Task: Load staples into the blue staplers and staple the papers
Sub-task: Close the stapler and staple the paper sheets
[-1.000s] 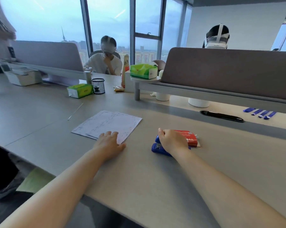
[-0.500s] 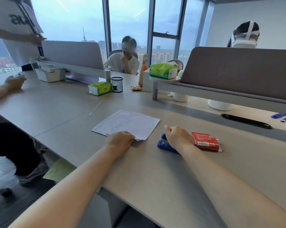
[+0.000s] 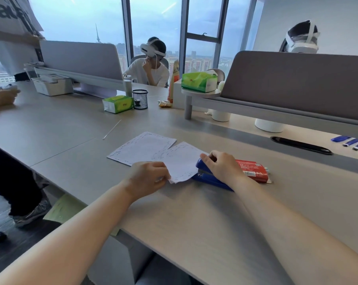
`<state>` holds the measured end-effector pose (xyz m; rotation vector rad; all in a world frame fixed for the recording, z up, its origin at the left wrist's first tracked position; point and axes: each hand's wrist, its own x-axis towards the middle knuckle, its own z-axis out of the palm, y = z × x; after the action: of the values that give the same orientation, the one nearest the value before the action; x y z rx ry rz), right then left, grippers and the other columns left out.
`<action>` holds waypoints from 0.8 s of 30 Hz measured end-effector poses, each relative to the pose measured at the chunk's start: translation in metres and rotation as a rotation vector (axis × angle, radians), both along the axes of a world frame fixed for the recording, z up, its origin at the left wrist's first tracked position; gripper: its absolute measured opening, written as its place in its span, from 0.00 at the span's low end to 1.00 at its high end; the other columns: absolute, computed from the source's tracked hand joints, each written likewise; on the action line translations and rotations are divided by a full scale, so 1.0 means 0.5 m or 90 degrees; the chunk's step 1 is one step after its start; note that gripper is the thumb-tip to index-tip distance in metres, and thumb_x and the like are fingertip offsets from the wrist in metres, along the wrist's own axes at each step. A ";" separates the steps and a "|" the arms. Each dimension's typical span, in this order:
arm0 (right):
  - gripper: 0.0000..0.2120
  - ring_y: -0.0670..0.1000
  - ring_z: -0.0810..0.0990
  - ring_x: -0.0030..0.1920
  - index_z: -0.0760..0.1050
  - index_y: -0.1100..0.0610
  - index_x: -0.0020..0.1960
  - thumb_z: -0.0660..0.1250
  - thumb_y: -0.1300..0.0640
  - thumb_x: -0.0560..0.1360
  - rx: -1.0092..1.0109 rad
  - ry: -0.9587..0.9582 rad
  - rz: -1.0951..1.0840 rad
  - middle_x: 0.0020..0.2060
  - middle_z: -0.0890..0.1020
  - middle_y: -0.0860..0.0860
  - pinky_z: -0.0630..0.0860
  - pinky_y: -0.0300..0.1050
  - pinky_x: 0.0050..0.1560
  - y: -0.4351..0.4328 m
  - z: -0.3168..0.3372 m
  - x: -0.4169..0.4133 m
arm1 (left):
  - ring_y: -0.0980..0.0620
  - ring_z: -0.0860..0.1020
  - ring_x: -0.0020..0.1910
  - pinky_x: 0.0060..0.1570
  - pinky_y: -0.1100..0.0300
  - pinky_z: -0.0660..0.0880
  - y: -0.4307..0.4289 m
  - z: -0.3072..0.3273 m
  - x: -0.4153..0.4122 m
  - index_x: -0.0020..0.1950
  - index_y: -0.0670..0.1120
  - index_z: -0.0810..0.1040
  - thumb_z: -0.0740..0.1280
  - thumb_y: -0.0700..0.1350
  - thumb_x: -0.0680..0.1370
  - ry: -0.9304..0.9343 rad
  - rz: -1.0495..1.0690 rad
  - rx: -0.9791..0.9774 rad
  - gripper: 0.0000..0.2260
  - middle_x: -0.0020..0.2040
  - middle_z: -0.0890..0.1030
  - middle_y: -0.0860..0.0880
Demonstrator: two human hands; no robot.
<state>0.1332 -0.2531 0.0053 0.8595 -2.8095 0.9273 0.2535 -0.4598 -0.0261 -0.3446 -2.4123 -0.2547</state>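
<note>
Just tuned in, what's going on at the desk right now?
A person is stapling papers. The left hand pinches a sheet by its near corner and feeds it toward the mouth of the blue stapler, which the right hand rests on. More paper lies flat behind. A red box sits beside the stapler.

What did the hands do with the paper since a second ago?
The left hand pinched one white printed paper sheet off the stack and pulled it rightward, so its edge now reaches the mouth of the blue plastic stapler. The right hand stayed resting on top of that stapler. The remaining white paper stack and the red cardboard staple box did not move.
</note>
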 end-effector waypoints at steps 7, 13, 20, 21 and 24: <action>0.16 0.55 0.74 0.43 0.72 0.55 0.42 0.55 0.44 0.78 0.009 0.007 -0.021 0.42 0.79 0.53 0.67 0.45 0.41 -0.010 -0.003 0.006 | 0.51 0.80 0.30 0.26 0.60 0.77 0.007 -0.013 0.016 0.36 0.51 0.80 0.63 0.46 0.68 -0.047 -0.063 0.018 0.06 0.36 0.83 0.54; 0.16 0.55 0.73 0.42 0.72 0.54 0.41 0.55 0.45 0.78 0.023 -0.001 -0.029 0.40 0.77 0.52 0.66 0.45 0.42 -0.014 -0.001 0.007 | 0.56 0.79 0.36 0.34 0.62 0.78 0.016 -0.012 0.023 0.41 0.51 0.81 0.61 0.49 0.71 -0.147 -0.101 0.079 0.09 0.41 0.84 0.53; 0.17 0.55 0.75 0.43 0.74 0.56 0.43 0.54 0.45 0.78 0.025 -0.018 -0.021 0.41 0.77 0.51 0.67 0.46 0.42 -0.027 -0.001 0.008 | 0.54 0.82 0.38 0.34 0.61 0.79 0.033 -0.006 0.030 0.42 0.50 0.82 0.61 0.48 0.73 -0.107 -0.116 0.044 0.10 0.42 0.85 0.54; 0.17 0.55 0.75 0.43 0.73 0.56 0.42 0.55 0.45 0.78 0.023 -0.023 -0.019 0.40 0.78 0.51 0.68 0.46 0.42 -0.027 0.000 0.007 | 0.54 0.82 0.38 0.34 0.61 0.79 0.033 -0.006 0.030 0.42 0.50 0.82 0.61 0.47 0.73 -0.103 -0.117 0.033 0.10 0.42 0.85 0.54; 0.16 0.55 0.74 0.42 0.72 0.55 0.39 0.55 0.46 0.78 0.022 -0.041 -0.019 0.39 0.77 0.52 0.67 0.45 0.42 -0.026 0.004 0.005 | 0.54 0.82 0.38 0.34 0.59 0.79 0.031 -0.008 0.031 0.43 0.50 0.82 0.63 0.49 0.72 -0.115 -0.119 0.029 0.09 0.42 0.85 0.54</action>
<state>0.1357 -0.2661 0.0072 0.8042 -2.8925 0.9228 0.2690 -0.4443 -0.0302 -0.5475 -2.5484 -0.4412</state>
